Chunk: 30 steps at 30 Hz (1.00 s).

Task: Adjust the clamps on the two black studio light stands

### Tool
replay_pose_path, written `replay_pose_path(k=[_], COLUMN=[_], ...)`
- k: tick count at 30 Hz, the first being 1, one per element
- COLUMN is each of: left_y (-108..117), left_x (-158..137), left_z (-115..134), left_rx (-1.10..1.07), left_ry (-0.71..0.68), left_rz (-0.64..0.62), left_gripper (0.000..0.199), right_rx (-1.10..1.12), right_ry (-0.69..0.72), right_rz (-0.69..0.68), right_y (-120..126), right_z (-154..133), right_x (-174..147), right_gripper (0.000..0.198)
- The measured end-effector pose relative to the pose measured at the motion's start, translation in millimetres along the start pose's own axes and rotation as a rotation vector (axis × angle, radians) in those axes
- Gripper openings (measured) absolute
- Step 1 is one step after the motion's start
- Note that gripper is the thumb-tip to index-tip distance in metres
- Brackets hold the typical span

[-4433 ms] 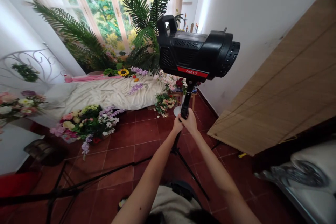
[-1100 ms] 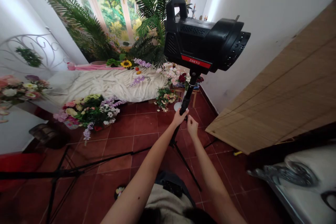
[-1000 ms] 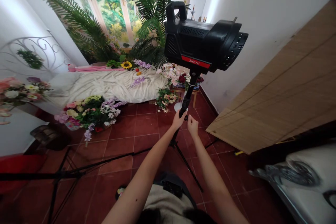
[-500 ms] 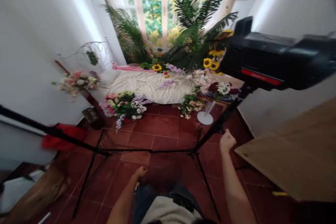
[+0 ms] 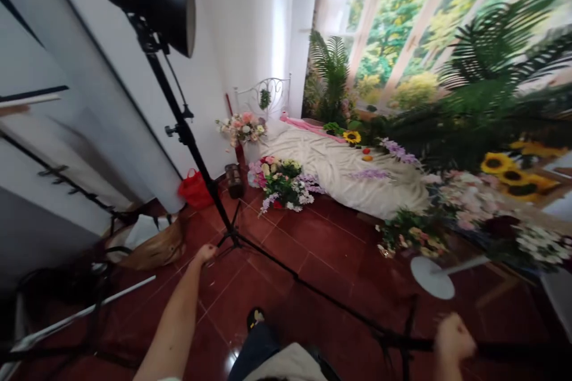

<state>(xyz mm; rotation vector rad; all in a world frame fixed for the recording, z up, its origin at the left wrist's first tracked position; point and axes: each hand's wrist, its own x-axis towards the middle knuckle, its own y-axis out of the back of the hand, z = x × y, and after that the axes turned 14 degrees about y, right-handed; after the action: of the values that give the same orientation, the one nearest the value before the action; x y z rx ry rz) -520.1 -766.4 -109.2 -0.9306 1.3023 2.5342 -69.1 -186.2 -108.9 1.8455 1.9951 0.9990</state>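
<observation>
My left hand (image 5: 207, 253) is closed, stretched forward above the tiled floor. It appears beside the splayed legs of a black light stand (image 5: 196, 155), with nothing visible in its fingers; whether it touches a leg I cannot tell. On top of that stand sits a black lamp head (image 5: 172, 9). At lower right, my right hand (image 5: 456, 339) is closed around the dark pole of a second light stand (image 5: 413, 342). This hand is slightly smeared by motion, and the stand's upper part is out of view.
A bed with a cream sheet (image 5: 313, 158) stands under a window-print backdrop (image 5: 393, 36). Flower bunches (image 5: 286, 181), palm leaves (image 5: 482, 59) and a white round base (image 5: 431, 277) surround it. A red bag (image 5: 196, 190), a brown bag (image 5: 154, 244) and a white pole (image 5: 107, 300) lie left.
The view has swung left, bringing the left stand's lamp into sight and taking the right lamp out. My left hand is now farther forward, near the left stand; my right hand appears lower.
</observation>
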Motion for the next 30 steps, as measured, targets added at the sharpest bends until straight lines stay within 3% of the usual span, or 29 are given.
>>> replay_pose_path(k=[2, 7, 11, 16, 19, 25, 30], left_y=[40.1, 118.4, 152.1, 163.9, 159.9, 147.5, 143.3], left_x=[34.3, 96.2, 107.4, 101.6, 103.9, 129.6, 144.1], left_z=[14.5, 64.6, 107.3, 142.9, 149.4, 144.5, 155.1], left_rx=[-0.065, -0.304, -0.596, -0.760, -0.858, -0.918, -0.999], left_ry=[-0.048, -0.192, -0.398, -0.581, -0.586, -0.580, -0.429], left_rz=[0.061, 0.258, 0.345, 0.287, 0.265, 0.320, 0.298], left_gripper=[0.013, 0.029, 0.053, 0.054, 0.051, 0.051, 0.046], right_rx=[0.138, 0.509, 0.607, 0.711, 0.764, 0.806, 0.969], right_ry=[-0.123, 0.068, 0.270, 0.346, 0.230, -0.194, -0.735], right_rz=[-0.132, -0.600, -0.901, -1.173, -1.272, -1.548, -1.783], right_y=[-55.9, -179.4, -237.7, -289.1, -317.2, -359.3, -406.9], right_z=[-49.3, -192.1, -285.1, -362.7, -403.2, -494.9, -561.5], right_x=[-30.6, -118.1, -182.8, -228.8, -241.4, -257.4, -262.6], right_gripper=[0.033, 0.050, 0.056, 0.056, 0.053, 0.039, 0.027])
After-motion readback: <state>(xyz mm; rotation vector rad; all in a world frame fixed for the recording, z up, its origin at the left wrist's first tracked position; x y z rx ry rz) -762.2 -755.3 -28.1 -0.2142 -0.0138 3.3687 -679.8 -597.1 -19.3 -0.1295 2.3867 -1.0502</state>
